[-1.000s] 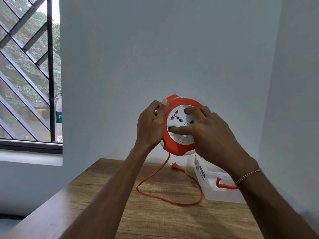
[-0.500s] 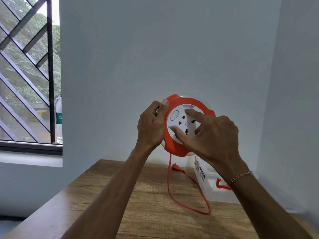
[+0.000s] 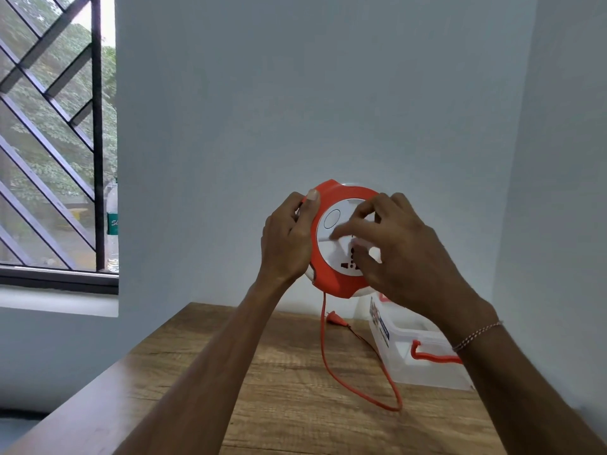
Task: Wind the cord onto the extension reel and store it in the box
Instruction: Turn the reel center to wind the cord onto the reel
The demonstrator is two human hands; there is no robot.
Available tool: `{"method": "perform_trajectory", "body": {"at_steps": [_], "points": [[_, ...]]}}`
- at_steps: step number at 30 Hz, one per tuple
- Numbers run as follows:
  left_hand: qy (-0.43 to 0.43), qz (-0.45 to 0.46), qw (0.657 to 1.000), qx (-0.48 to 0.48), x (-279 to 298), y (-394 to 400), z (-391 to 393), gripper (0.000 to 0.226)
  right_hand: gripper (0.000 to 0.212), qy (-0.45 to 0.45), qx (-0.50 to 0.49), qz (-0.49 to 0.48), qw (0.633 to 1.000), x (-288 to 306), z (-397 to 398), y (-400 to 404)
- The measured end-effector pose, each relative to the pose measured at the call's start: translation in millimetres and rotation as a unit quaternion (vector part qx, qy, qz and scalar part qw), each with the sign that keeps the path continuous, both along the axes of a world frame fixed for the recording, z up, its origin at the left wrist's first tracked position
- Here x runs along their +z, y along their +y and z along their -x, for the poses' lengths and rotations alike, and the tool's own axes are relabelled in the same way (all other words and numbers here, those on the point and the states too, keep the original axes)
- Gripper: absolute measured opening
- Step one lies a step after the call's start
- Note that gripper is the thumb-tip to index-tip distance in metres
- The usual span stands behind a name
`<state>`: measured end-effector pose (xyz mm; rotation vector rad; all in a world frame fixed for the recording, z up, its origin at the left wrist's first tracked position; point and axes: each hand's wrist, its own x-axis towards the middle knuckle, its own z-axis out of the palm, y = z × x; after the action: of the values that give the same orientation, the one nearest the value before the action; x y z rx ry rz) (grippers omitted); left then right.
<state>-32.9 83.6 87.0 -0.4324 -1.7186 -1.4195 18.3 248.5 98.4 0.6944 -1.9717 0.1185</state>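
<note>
Centre frame, my left hand [image 3: 285, 239] clasps the reel [image 3: 330, 274] by its left rim. My right hand [image 3: 405, 257] sets bent fingertips on the white face; whether they grip it, I cannot tell. The cord [image 3: 328, 362] drops straight below, loops over the table [image 3: 262, 405] and ends at the plug [image 3: 335, 318] beside the box [image 3: 423, 362], lower right.

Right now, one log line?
left hand grips reel | right hand on dial | cord loop, plug on table | box open

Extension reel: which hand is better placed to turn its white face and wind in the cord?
Right: the right hand has fingertips on the white face, while the left hand grips the extension reel by its orange rim.
</note>
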Motion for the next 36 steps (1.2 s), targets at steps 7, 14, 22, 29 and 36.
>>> {"method": "perform_trajectory", "body": {"at_steps": [7, 14, 22, 29, 36], "points": [[0.004, 0.002, 1.0, 0.007, 1, -2, 1, 0.037, 0.059, -0.079, -0.068, -0.071, 0.992, 5, -10, -7], [0.004, 0.014, 1.0, 0.008, -1, -1, 4, 0.039, 0.062, -0.053, -0.133, -0.11, 0.984, 2, -6, -5], [0.01, 0.006, 1.0, 0.002, -1, -1, 4, 0.035, 0.054, 0.001, -0.081, -0.014, 0.997, -7, 3, 3], [0.012, -0.007, 1.0, -0.004, -1, 0, 3, 0.039, 0.073, -0.001, -0.048, 0.143, 0.989, -12, 6, -11], [0.013, -0.002, 1.0, -0.003, -2, 2, 3, 0.031, 0.063, -0.012, -0.028, 0.13, 0.991, -8, 9, -7]]}}
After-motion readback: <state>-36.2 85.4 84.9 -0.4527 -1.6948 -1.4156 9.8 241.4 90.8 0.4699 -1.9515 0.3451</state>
